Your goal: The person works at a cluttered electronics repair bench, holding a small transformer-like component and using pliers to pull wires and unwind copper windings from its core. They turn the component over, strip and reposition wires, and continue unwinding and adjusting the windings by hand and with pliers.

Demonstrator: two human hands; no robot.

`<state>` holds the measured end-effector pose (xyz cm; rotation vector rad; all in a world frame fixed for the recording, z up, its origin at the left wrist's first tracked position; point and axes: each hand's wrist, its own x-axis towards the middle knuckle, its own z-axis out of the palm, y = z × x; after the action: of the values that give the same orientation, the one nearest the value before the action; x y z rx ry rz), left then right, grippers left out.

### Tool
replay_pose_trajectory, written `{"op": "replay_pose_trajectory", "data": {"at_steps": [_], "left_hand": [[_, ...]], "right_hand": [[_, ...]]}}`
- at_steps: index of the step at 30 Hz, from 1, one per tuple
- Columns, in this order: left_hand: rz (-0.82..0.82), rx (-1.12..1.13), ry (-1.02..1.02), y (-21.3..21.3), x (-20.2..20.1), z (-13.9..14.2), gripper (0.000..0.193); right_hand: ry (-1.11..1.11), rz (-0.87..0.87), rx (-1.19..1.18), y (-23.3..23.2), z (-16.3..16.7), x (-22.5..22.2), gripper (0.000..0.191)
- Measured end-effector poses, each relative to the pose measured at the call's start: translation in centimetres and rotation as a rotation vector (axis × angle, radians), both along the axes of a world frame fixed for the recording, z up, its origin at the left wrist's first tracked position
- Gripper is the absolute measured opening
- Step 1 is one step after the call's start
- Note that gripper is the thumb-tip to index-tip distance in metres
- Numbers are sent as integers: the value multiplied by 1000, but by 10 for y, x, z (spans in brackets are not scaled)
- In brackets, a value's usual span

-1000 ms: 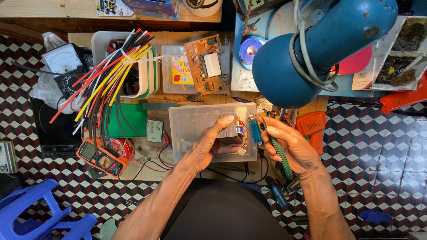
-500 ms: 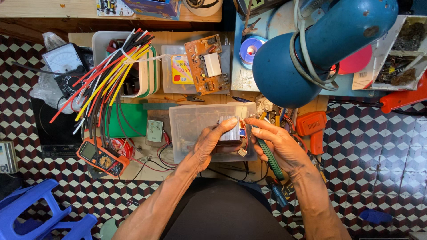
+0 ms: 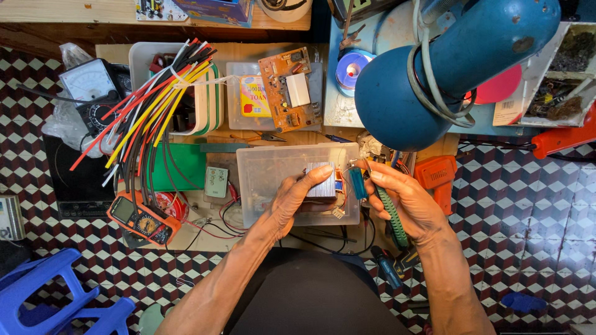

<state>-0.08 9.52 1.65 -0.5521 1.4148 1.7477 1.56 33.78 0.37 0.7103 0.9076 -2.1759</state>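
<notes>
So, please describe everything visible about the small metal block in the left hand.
The small metal block is silvery grey with fine parallel ridges, like a finned heat sink. The left hand grips it from the side, thumb along its top edge, above a clear plastic box. Orange parts and thin red wires show at its right side. The right hand is close beside it.

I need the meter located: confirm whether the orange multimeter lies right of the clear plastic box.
No: the orange multimeter lies left of the clear plastic box, beneath the bundle of coloured wires.
</notes>
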Motion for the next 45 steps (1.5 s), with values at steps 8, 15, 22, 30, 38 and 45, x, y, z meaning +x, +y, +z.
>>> {"op": "replay_pose_trajectory", "data": {"at_steps": [8, 15, 22, 30, 38, 45], "left_hand": [[-19, -22, 27, -1, 1, 0, 86], [-42, -43, 41, 2, 0, 5, 86], [-57, -61, 66, 0, -1, 5, 86], [-29, -30, 60, 1, -1, 3, 85], [-85, -167, 133, -1, 3, -10, 89], [-147, -283, 223, 2, 3, -15, 85]], "right_hand": [[-32, 105, 154, -19, 16, 7, 55], [-5, 120, 184, -29, 16, 5, 54], [-33, 67, 58, -19, 2, 7, 48], [-19, -18, 19, 6, -7, 6, 48], [-2, 26, 65, -10, 4, 14, 56], [5, 127, 200, -27, 12, 9, 61]]}}
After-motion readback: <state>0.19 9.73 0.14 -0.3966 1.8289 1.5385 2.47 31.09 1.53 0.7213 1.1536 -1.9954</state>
